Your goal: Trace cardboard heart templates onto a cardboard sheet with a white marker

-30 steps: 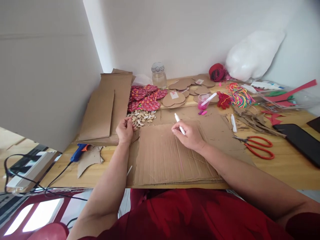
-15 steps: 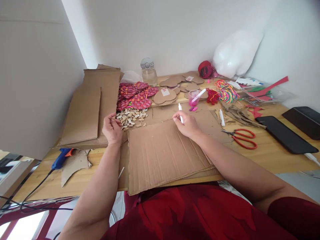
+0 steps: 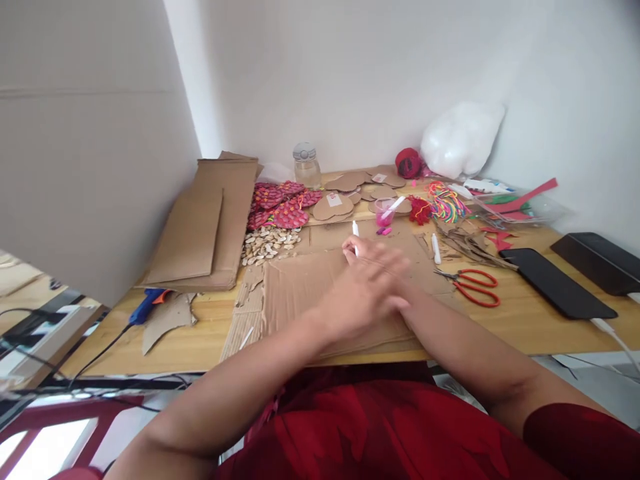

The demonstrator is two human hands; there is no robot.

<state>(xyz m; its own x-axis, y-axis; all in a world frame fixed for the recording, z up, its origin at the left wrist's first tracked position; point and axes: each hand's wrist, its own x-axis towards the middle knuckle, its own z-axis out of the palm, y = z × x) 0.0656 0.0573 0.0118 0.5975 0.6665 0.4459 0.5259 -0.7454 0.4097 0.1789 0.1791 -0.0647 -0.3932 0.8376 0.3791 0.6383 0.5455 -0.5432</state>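
My right hand [image 3: 363, 247] is closed round a white marker [image 3: 355, 228] that stands roughly upright above a flat sheet of corrugated cardboard [image 3: 300, 287]. Across my right wrist reaches my left hand [image 3: 363, 290], blurred by motion, its fingers stretched out and holding nothing that I can see. It covers part of the right hand and the middle of the sheet. A pile of pistachio-like pale shells [image 3: 270, 245] lies beyond the sheet's left corner. To the right are a second white marker [image 3: 436, 249] and scissors with orange handles [image 3: 475, 287].
Folded cardboard [image 3: 200, 233] leans at the left, near a blue glue gun [image 3: 145, 307] with a cord. Behind are patterned red fabric pieces [image 3: 285, 203], a glass jar [image 3: 307, 170], cardboard hearts [image 3: 333, 208], a pink cup [image 3: 384, 212] and coloured cords [image 3: 447, 203]. A black phone [image 3: 557, 283] lies right.
My left hand has moved right from beside the shells to over my right wrist, its fingers straightening. My right hand keeps the marker in nearly the same place. The view has tilted slightly.
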